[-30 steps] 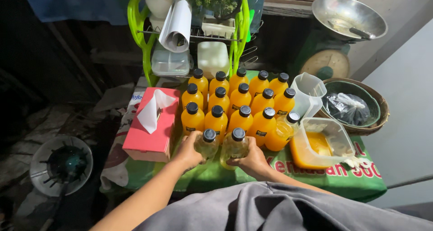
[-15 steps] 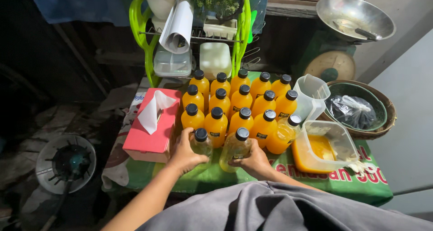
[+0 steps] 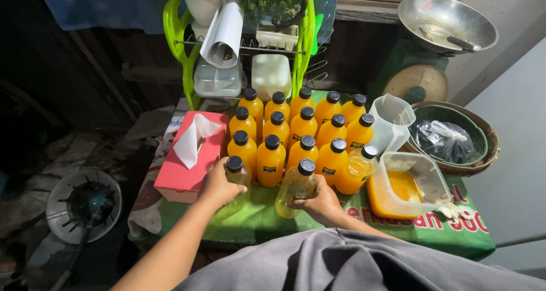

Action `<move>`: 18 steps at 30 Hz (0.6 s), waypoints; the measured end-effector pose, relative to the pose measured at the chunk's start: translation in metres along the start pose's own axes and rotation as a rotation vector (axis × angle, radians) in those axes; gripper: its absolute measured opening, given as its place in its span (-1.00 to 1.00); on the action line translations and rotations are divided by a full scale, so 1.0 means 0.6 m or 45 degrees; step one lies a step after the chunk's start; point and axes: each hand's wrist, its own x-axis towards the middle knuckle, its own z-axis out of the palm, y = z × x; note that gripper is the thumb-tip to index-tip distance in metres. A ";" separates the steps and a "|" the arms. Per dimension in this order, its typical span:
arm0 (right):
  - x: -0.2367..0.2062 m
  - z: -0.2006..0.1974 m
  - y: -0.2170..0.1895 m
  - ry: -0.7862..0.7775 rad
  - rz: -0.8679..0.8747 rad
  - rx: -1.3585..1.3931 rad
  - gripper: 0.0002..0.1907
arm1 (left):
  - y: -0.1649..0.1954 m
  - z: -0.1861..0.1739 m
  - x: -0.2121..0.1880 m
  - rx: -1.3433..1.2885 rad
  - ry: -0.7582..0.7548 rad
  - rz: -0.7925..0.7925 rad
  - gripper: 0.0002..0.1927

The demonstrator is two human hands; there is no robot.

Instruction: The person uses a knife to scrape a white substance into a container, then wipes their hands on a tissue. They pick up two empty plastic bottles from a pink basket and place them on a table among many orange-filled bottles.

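My left hand point(image 3: 219, 186) grips a small clear bottle point(image 3: 236, 174) with a black cap, standing on the green cloth point(image 3: 256, 217) at the front left of the group. My right hand point(image 3: 321, 203) holds a second black-capped bottle point(image 3: 296, 187) of pale yellow liquid, tilted slightly toward me. Just behind both stand several filled orange juice bottles point(image 3: 301, 132) in rows, all capped in black.
A pink tissue box point(image 3: 187, 157) sits left of the bottles. A clear tub of orange liquid point(image 3: 406, 186) and a plastic measuring jug point(image 3: 391, 120) stand at right. Behind are a green dish rack point(image 3: 244, 46), a weighing scale with metal pan point(image 3: 443, 26) and a basket point(image 3: 455, 134). A burner point(image 3: 85, 203) is on the floor at left.
Both hands have stayed on their two front bottles. The right-hand bottle has tipped slightly and shifted a little toward me; the camera view has drifted slightly.
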 end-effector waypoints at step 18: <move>-0.021 -0.014 -0.080 -0.025 -0.215 -0.129 -0.30 | 0.167 -0.002 -0.124 -0.044 0.536 0.629 -0.18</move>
